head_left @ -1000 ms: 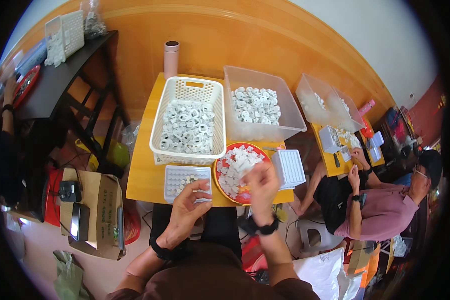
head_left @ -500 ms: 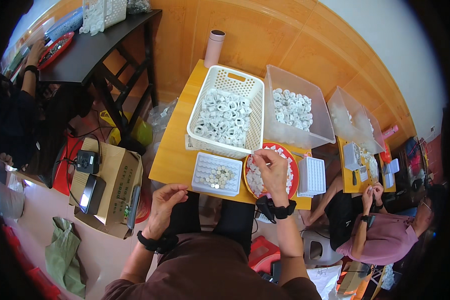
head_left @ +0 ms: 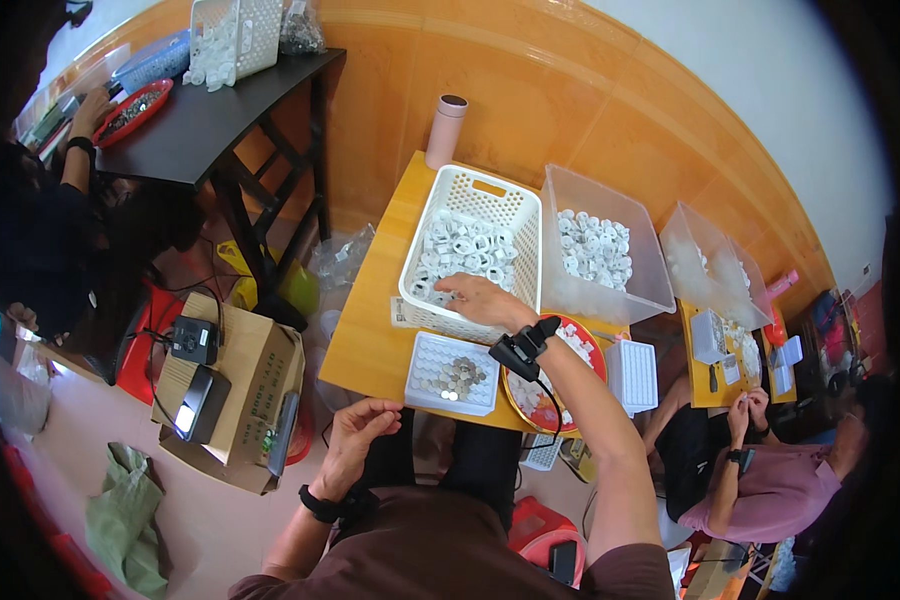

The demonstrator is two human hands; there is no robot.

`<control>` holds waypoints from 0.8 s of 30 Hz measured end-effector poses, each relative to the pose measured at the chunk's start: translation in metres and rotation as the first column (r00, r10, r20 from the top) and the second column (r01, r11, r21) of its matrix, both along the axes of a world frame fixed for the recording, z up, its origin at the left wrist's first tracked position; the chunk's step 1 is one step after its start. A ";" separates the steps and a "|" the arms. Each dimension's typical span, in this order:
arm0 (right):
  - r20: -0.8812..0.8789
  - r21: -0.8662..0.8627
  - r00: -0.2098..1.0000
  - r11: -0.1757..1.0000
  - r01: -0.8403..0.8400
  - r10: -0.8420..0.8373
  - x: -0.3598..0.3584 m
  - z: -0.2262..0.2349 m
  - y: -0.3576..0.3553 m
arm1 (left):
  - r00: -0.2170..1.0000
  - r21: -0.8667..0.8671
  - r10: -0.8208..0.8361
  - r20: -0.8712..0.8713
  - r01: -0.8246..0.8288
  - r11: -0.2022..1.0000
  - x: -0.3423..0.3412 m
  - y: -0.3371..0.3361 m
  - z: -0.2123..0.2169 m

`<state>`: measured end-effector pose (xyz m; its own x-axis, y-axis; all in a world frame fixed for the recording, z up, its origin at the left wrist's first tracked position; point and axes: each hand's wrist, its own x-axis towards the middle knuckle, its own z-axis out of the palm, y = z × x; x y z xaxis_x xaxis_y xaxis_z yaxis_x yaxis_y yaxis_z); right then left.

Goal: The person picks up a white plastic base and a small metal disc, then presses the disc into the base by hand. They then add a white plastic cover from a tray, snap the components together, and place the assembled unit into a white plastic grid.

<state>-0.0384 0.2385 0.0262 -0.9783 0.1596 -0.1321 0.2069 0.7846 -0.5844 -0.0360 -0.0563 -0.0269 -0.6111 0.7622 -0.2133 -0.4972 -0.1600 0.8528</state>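
Note:
My right hand (head_left: 482, 302) reaches over the near side of a white perforated basket (head_left: 452, 190), its fingers apart at the heap of small white-and-grey plastic parts (head_left: 470, 240). The fingertips are close to the parts; whether they touch one I cannot tell. My left hand (head_left: 358, 440) hovers off the table's front edge, thumb and fingers pinched together; anything in them is too small to make out. Between the hands stands a white ridged tray (head_left: 425, 352) with round silver discs (head_left: 462, 378). My right forearm passes over a red round plate (head_left: 595, 368) of small white pieces (head_left: 576, 342).
Right of the basket stands a clear bin (head_left: 640, 290) of white parts, with stacked white trays (head_left: 632, 375) nearer me. A pink flask (head_left: 447, 132) is at the table's back corner. A cardboard box (head_left: 255, 400) sits left. Co-workers sit at both sides.
My right hand has moved from above the red plate leftward and forward to the basket, its fingers opening out. My left hand stays pinched near the table edge. The whole view has shifted slightly.

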 end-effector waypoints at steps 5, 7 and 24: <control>0.057 -0.054 0.990 0.991 -0.124 0.127 -0.034 -0.014 -0.002 | 1.000 0.004 0.010 0.003 -0.010 1.000 -0.005 -0.006 -0.006; 0.097 -0.032 0.989 0.994 -0.108 0.110 -0.044 -0.019 -0.003 | 1.000 0.014 0.015 0.003 -0.016 1.000 -0.008 -0.007 -0.006; -0.092 0.033 0.979 0.982 0.187 -0.184 -0.026 -0.017 0.002 | 0.997 0.004 -0.060 0.046 0.060 0.998 -0.021 -0.004 0.019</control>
<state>-0.0648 0.2407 0.0093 -0.9387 0.3429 -0.0357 0.3000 0.7613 -0.5748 -0.0565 -0.0604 -0.0083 -0.5538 0.7979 -0.2381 -0.5449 -0.1310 0.8282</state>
